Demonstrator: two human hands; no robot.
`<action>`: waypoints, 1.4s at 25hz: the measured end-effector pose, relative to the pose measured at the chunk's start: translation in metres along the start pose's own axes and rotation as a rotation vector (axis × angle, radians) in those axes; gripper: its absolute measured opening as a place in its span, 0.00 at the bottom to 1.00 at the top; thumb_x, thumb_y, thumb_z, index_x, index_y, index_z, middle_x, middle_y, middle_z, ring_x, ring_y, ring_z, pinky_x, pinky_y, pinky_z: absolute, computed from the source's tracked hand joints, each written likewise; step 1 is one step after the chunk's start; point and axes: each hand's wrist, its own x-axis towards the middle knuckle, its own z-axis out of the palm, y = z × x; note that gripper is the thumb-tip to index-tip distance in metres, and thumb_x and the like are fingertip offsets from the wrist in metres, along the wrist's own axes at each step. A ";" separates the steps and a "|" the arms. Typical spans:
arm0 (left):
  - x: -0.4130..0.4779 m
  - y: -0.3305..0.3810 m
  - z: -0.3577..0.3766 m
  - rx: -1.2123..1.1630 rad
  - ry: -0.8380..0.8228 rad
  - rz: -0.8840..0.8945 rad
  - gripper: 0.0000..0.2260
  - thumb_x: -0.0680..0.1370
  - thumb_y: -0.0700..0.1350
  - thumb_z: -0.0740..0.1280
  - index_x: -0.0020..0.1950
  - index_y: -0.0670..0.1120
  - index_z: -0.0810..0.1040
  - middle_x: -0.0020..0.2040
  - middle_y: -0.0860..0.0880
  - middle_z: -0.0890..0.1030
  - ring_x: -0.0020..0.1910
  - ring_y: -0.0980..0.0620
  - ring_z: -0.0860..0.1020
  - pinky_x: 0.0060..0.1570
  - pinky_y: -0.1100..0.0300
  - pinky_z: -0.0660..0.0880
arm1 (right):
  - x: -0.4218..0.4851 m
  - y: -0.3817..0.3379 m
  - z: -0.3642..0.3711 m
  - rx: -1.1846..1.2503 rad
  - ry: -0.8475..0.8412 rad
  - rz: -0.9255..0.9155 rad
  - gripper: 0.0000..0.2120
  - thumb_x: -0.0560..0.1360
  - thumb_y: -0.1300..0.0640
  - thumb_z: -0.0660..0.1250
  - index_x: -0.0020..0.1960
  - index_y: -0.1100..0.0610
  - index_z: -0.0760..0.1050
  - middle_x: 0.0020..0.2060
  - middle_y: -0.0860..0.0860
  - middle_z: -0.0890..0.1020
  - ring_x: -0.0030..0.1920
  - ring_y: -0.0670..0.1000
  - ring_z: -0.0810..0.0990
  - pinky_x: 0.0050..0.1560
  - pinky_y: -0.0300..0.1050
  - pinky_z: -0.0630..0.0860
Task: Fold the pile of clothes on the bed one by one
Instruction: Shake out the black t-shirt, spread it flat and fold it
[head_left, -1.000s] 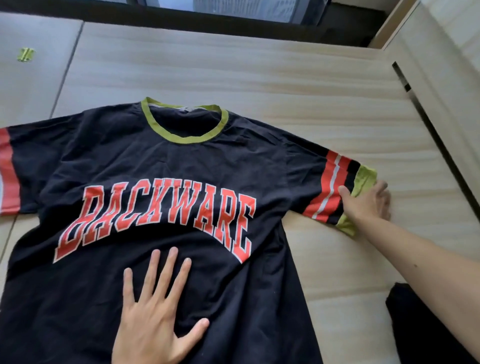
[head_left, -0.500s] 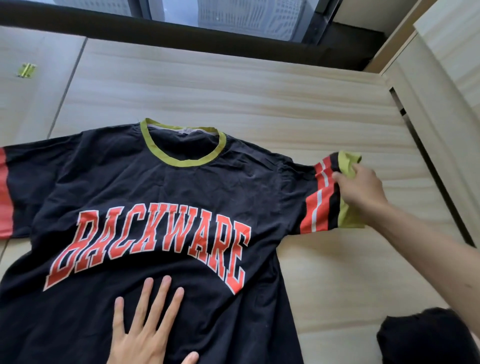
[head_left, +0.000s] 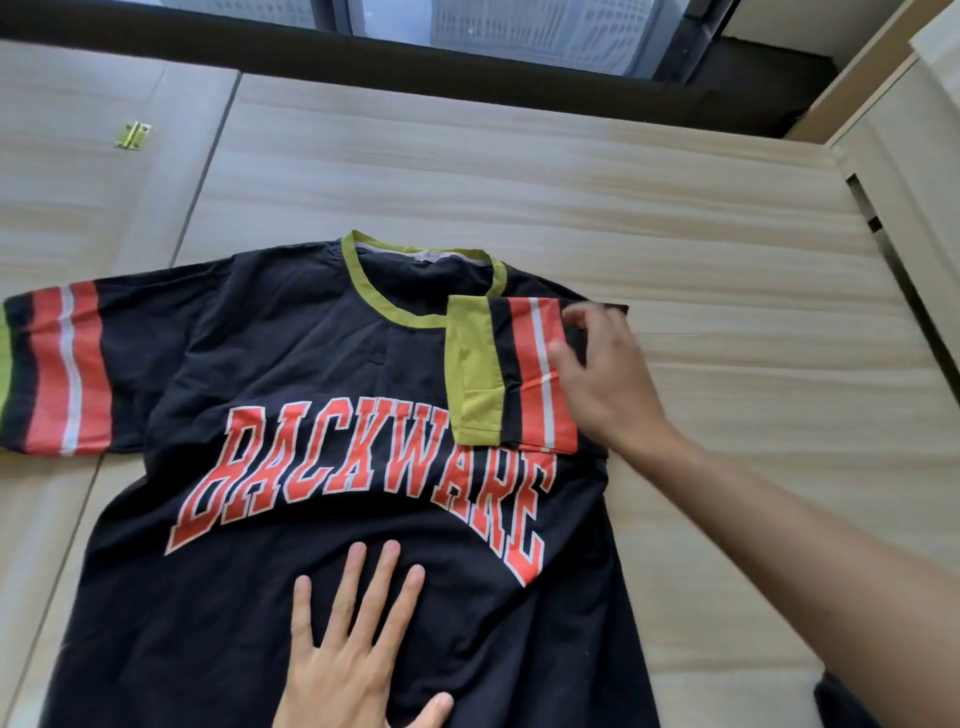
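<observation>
A black T-shirt (head_left: 291, 613) with red "BACKWARE" lettering and a yellow-green collar lies face up on the wooden bed platform (head_left: 519, 171). Its right sleeve (head_left: 511, 374), striped red and white with a yellow-green cuff, is folded inward over the chest and covers the end of the lettering. My right hand (head_left: 605, 374) rests at the sleeve's fold edge, thumb and fingers pinching the fabric. The left sleeve (head_left: 57, 374) lies spread out flat to the left. My left hand (head_left: 348, 660) presses flat on the shirt's lower front, fingers apart.
A dark garment (head_left: 844, 701) peeks in at the bottom right corner. A small brass hinge (head_left: 132, 136) lies on the boards at the far left. A dark window frame (head_left: 467, 57) runs along the far edge, and a wooden side panel (head_left: 914, 218) rises on the right.
My right hand has carried the right sleeve from out at the side inward and laid it over the chest. My left hand stays flat on the shirt's lower front.
</observation>
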 end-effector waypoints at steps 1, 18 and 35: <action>0.000 0.000 0.000 -0.001 0.005 0.000 0.53 0.58 0.76 0.67 0.77 0.49 0.66 0.77 0.43 0.69 0.78 0.41 0.62 0.66 0.25 0.62 | -0.010 0.019 0.021 -0.103 -0.078 -0.005 0.25 0.81 0.46 0.58 0.76 0.55 0.66 0.73 0.57 0.69 0.75 0.58 0.66 0.75 0.54 0.64; -0.009 0.006 -0.012 -0.010 -0.038 -0.029 0.52 0.63 0.75 0.62 0.80 0.47 0.65 0.83 0.45 0.58 0.81 0.40 0.57 0.70 0.31 0.55 | -0.109 -0.004 0.160 -0.483 -0.055 -0.110 0.40 0.77 0.32 0.49 0.83 0.52 0.48 0.83 0.53 0.47 0.82 0.53 0.42 0.80 0.62 0.46; 0.106 -0.299 -0.149 -0.681 0.561 -1.398 0.26 0.74 0.45 0.72 0.70 0.42 0.69 0.68 0.40 0.76 0.67 0.38 0.74 0.65 0.49 0.72 | -0.108 -0.005 0.159 -0.482 -0.013 -0.078 0.41 0.76 0.32 0.50 0.82 0.53 0.52 0.82 0.52 0.51 0.82 0.51 0.44 0.80 0.62 0.47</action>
